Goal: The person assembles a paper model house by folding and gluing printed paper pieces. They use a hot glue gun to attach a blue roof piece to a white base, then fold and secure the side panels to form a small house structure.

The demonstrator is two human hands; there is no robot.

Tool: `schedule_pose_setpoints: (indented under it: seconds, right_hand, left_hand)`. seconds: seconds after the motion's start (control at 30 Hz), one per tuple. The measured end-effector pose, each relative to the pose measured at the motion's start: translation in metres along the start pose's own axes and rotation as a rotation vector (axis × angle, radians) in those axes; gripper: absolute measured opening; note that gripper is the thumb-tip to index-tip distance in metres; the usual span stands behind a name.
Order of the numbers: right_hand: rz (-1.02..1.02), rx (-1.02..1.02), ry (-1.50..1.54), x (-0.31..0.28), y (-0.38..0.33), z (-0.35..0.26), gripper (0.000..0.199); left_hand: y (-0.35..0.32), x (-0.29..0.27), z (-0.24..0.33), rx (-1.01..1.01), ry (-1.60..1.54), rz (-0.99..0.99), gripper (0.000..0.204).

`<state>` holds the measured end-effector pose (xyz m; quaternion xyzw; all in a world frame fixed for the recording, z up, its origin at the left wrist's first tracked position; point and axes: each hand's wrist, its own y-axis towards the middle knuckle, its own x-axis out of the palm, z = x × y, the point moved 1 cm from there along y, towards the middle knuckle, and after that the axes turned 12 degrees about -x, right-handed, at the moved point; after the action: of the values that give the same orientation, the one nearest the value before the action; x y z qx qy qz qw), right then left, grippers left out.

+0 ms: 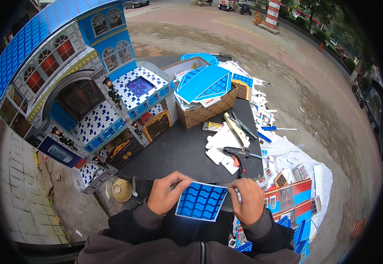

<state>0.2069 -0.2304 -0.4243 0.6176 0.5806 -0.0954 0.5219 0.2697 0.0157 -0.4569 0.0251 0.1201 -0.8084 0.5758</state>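
Observation:
A small blue sheet (201, 202) with a dark roof-tile pattern and pale edges hangs between my hands, close to my body. My left hand (168, 192) pinches its upper left corner between thumb and fingers. At the upper right corner, my right hand (247, 200) grips it the same way. Beyond them on the dark round table (174, 149) lies a black hot glue gun (237, 156), partly over white cut-out pieces (222, 147). To the left stands a large model house (68, 88) with blue tiled roofs, arched windows and checkered floors.
A brown box (206, 112) holds blue roof pieces (206, 83). A cream-handled tool (236, 130) lies near the table's right edge. Printed panels (288, 198) and white scraps spread over a white sheet (321, 176) at lower right. A bowl (122, 190) sits low at left.

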Motion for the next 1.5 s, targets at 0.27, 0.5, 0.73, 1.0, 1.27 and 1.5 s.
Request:
schedule_pose_setpoints:
  seconds: [0.27, 0.5, 0.73, 1.0, 1.27, 1.5]
  right_hand:
    - [-0.02, 0.157, 0.201, 0.004, -0.007, 0.011, 0.009]
    - [0.007, 0.336, 0.699, 0.024, -0.024, 0.03, 0.042]
    - [0.108, 0.404, 0.83, 0.054, -0.029, 0.024, 0.039]
    - [0.032, 0.333, 0.876, 0.045, -0.025, 0.035, 0.037]
    - [0.242, 0.286, 0.405, 0.067, -0.025, 0.01, 0.039]
    - [0.306, 0.35, 0.621, 0.083, -0.027, 0.008, 0.047]
  left_hand:
    - [0.013, -0.003, -0.013, -0.033, -0.085, -0.011, 0.019]
    - [0.033, -0.021, -0.023, -0.091, -0.185, 0.012, 0.019]
    - [0.038, -0.024, -0.033, -0.128, -0.249, 0.002, 0.027]
    - [0.046, -0.031, -0.038, -0.054, -0.181, -0.037, 0.034]
    - [0.05, -0.02, -0.036, -0.017, -0.156, -0.06, 0.047]
    - [0.043, -0.009, -0.03, 0.013, -0.087, 0.022, 0.046]
